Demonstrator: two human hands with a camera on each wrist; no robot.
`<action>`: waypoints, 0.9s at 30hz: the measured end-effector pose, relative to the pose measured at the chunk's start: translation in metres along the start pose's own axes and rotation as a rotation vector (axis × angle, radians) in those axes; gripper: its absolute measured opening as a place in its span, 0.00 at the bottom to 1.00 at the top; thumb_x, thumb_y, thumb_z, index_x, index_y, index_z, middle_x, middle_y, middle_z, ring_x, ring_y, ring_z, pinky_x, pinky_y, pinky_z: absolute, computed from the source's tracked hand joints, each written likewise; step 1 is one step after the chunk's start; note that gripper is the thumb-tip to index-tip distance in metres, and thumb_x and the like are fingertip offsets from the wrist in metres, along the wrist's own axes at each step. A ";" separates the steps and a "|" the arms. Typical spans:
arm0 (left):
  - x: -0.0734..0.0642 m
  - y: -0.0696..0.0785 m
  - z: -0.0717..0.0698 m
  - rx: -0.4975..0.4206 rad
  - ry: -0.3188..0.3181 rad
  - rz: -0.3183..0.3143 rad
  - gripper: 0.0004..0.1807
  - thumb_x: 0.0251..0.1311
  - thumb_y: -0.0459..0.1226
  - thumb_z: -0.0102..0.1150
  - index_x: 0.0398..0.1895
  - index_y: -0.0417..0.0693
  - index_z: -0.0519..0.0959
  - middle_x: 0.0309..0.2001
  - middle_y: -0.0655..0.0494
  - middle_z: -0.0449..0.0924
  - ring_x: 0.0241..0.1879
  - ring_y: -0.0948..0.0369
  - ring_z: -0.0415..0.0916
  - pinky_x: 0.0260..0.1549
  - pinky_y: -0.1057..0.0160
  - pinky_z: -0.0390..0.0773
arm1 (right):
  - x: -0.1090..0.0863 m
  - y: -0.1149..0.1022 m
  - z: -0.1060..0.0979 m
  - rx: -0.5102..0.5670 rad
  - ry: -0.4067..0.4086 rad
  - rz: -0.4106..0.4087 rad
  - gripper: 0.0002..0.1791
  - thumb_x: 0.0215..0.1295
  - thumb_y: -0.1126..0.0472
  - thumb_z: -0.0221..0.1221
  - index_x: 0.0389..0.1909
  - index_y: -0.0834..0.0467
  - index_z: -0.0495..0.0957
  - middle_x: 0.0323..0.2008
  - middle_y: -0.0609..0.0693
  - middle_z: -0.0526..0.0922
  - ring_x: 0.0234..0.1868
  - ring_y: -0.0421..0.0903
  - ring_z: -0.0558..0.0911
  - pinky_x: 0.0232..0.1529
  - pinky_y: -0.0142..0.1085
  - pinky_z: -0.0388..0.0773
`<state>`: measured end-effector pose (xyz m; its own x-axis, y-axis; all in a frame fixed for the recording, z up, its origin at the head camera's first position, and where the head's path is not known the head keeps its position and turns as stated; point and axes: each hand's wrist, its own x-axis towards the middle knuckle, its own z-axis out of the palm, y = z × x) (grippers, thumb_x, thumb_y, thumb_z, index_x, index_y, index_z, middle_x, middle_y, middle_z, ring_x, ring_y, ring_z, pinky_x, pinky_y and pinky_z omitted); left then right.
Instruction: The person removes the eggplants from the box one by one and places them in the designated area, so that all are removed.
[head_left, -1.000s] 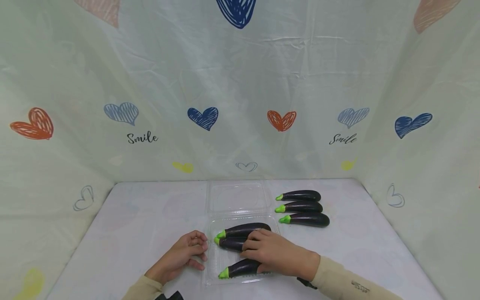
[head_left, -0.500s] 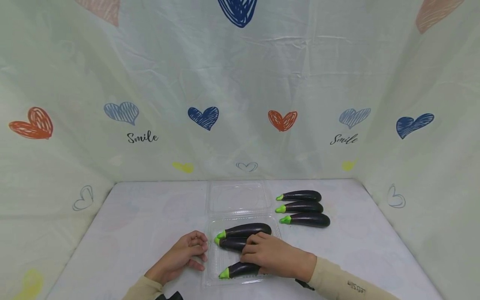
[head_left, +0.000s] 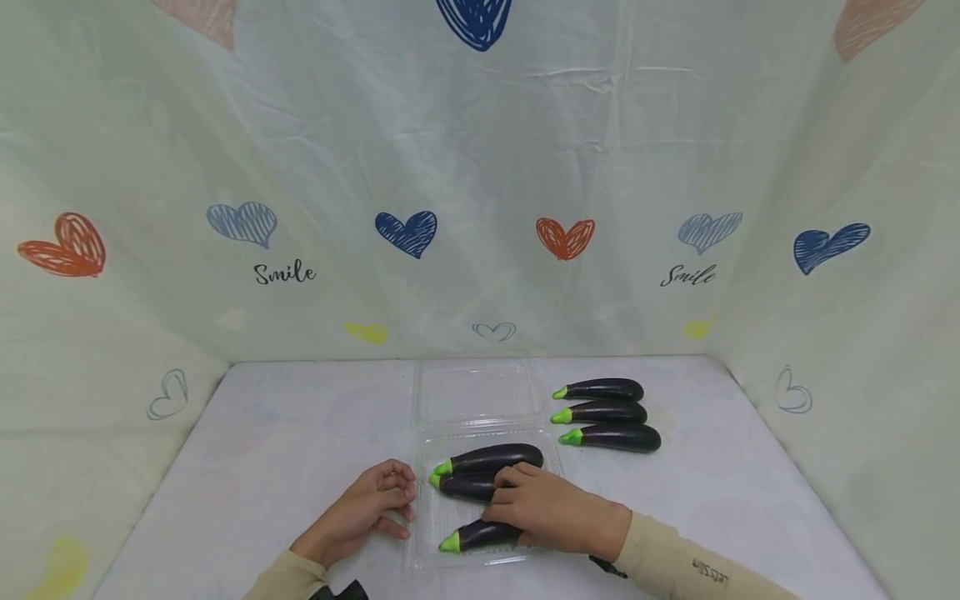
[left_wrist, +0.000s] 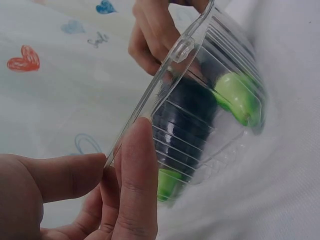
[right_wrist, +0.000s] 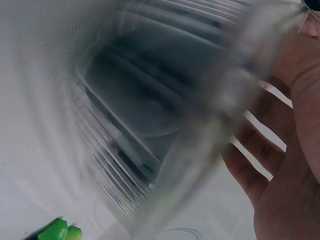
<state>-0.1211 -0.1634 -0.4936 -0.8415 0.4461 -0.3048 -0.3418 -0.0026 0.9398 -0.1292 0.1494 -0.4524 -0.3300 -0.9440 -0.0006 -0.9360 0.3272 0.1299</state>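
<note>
A clear plastic clamshell box (head_left: 423,533) lies on the table with its lid folded back. Inside it are three dark eggplants with green stems: a far eggplant (head_left: 491,458), a middle eggplant (head_left: 463,487) and a near eggplant (head_left: 480,536). My left hand (head_left: 373,510) is at the box's left side; in the left wrist view thumb and finger pinch its rim (left_wrist: 132,120). Reaching in from the right, my right hand (head_left: 551,510) grips the near eggplant, thumb on its near side and fingers bent over its far side. The hand hides that eggplant's right end.
To the right of the lid (head_left: 476,396), three more eggplants lie side by side on the white tabletop: a back eggplant (head_left: 606,389), a centre eggplant (head_left: 609,412) and a front eggplant (head_left: 622,437). A curtain (head_left: 480,167) printed with hearts surrounds the table.
My right hand has drawn back slightly, uncovering the right end of the far eggplant. The left hand and the box have stayed in place.
</note>
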 end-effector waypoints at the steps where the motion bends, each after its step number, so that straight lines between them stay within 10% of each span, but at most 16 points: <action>1: 0.000 0.000 0.000 -0.001 0.001 -0.001 0.11 0.76 0.31 0.55 0.54 0.36 0.67 0.37 0.55 0.73 0.35 0.60 0.79 0.30 0.62 0.88 | 0.000 0.000 0.000 0.001 -0.001 -0.001 0.32 0.52 0.48 0.81 0.59 0.44 0.84 0.52 0.35 0.87 0.60 0.40 0.78 0.61 0.32 0.77; 27: 0.000 0.001 0.001 0.007 0.016 -0.003 0.12 0.75 0.31 0.55 0.54 0.36 0.67 0.37 0.54 0.73 0.35 0.60 0.78 0.31 0.61 0.88 | -0.011 0.005 -0.008 0.169 0.043 0.049 0.29 0.58 0.55 0.77 0.61 0.50 0.83 0.54 0.40 0.85 0.60 0.41 0.78 0.64 0.36 0.77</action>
<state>-0.1205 -0.1626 -0.4925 -0.8470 0.4316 -0.3102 -0.3414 0.0055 0.9399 -0.1297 0.1609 -0.4438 -0.3734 -0.9266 0.0450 -0.9275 0.3718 -0.0402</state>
